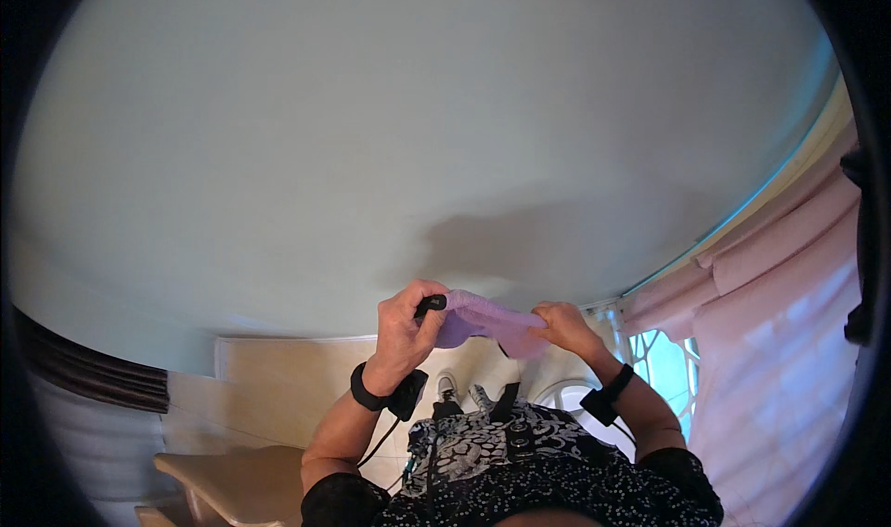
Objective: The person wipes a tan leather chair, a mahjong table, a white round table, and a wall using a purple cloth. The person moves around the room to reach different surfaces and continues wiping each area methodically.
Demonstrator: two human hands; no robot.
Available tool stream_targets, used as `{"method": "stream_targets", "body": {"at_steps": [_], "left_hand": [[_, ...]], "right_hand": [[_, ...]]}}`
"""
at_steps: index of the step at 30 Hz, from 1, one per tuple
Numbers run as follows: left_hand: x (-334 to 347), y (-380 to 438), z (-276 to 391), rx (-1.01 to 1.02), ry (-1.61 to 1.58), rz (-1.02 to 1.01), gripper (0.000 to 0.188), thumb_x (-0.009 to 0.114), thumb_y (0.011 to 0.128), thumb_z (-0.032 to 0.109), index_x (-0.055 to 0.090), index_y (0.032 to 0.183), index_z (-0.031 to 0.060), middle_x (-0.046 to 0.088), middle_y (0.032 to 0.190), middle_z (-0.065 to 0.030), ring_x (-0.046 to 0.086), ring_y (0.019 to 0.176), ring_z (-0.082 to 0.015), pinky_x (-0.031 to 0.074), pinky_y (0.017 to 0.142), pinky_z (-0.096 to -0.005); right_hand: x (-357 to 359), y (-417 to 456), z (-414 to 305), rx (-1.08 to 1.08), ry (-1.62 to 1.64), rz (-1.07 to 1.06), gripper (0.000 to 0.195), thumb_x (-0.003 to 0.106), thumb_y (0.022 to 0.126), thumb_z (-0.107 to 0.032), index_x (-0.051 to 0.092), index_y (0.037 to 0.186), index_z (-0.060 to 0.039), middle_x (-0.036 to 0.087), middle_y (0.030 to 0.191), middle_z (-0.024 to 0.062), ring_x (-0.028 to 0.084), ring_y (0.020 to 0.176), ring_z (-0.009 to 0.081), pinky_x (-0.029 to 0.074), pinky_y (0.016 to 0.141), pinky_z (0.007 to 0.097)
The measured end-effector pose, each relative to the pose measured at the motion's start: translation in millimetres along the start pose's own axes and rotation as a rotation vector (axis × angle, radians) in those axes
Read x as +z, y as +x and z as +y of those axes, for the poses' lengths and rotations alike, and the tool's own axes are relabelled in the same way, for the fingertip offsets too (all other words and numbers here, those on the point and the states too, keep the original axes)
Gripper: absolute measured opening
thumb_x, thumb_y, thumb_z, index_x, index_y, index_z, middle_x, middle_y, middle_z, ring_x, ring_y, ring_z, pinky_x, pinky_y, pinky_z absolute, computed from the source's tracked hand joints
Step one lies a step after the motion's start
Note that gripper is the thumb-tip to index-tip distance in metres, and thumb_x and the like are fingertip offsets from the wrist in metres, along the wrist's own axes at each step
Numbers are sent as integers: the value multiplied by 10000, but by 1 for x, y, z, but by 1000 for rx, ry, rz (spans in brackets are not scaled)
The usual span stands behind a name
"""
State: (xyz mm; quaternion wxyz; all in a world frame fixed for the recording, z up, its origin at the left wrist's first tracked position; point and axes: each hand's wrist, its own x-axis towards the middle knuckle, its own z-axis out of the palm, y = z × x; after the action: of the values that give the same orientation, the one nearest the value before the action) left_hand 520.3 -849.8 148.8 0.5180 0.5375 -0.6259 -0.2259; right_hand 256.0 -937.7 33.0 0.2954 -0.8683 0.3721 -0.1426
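A purple cloth is stretched between my two hands, in front of a pale wall. My left hand grips its left end together with a dark handle or rod end, whose full shape is hidden by the cloth and fingers. On the right, my right hand pinches the other end of the cloth, and a fold hangs down beside it. A black strap with a small box sits on each wrist.
Below on the tiled floor stand a wooden stool or chair at the lower left and a white round container near my legs. A pink curtain hangs by a window at the right. Dark folded fabric is at the left.
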Motion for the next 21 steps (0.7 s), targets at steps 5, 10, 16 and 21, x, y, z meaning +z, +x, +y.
{"method": "stream_targets", "body": {"at_steps": [5, 10, 16, 21], "left_hand": [[10, 5, -6, 57, -5, -62, 132, 592, 788, -26, 594, 915, 9, 637, 773, -102, 621, 638, -179, 483, 566, -262], [11, 2, -24, 98, 97, -74, 246, 598, 712, -77, 605, 940, 16, 640, 790, -108, 634, 648, -246, 505, 564, -290], [6, -10, -66, 193, 387, -2, 324, 612, 646, -99, 615, 939, 40, 611, 776, -96, 609, 627, -275, 504, 575, -333], [-1, -10, -90, 82, 544, 259, 309, 624, 633, -87, 613, 914, 43, 558, 739, -98, 549, 555, -281, 483, 539, -329]], "right_hand": [[43, -27, 73, 206, -216, 140, 189, 643, 729, -239, 643, 846, -91, 615, 789, 110, 613, 763, 323, 487, 660, 429], [71, -34, 106, 460, -405, 166, 201, 609, 783, -219, 643, 959, -127, 634, 738, 107, 629, 707, 315, 494, 622, 432], [75, -46, 131, 954, 417, 411, 230, 505, 904, -194, 598, 1089, -96, 629, 658, 101, 613, 503, 194, 488, 425, 343], [61, -24, 102, 651, 1061, 853, 263, 452, 959, -248, 552, 1064, -28, 632, 732, 97, 603, 506, 182, 530, 449, 309]]}}
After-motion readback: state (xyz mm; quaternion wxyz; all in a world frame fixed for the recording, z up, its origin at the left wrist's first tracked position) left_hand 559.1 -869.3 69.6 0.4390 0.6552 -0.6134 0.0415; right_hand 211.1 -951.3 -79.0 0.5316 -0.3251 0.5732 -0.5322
